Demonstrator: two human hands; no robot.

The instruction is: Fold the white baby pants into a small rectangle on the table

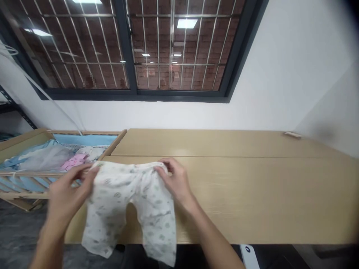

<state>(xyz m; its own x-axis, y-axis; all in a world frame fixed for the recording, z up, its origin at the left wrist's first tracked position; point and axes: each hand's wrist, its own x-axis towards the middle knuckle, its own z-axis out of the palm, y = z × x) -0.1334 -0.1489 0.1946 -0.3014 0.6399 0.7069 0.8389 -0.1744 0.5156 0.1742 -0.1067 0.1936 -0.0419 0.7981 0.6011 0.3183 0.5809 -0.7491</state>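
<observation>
White patterned pants [117,190] held by two top corners

My left hand [70,190] pinches one corner, my right hand [176,181] the other; each grip is narrow, holding fabric. I have the pants over the table [252,194], legs reaching past its near edge. Beyond, to the left, I see a crib [114,144]; farthest back, a barred window [179,96].

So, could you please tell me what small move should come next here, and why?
Probably ease the trousers forward over the table: the left hand and right hand hold the waistband near its two ends, while both legs reach past the table's near edge in this view.
</observation>
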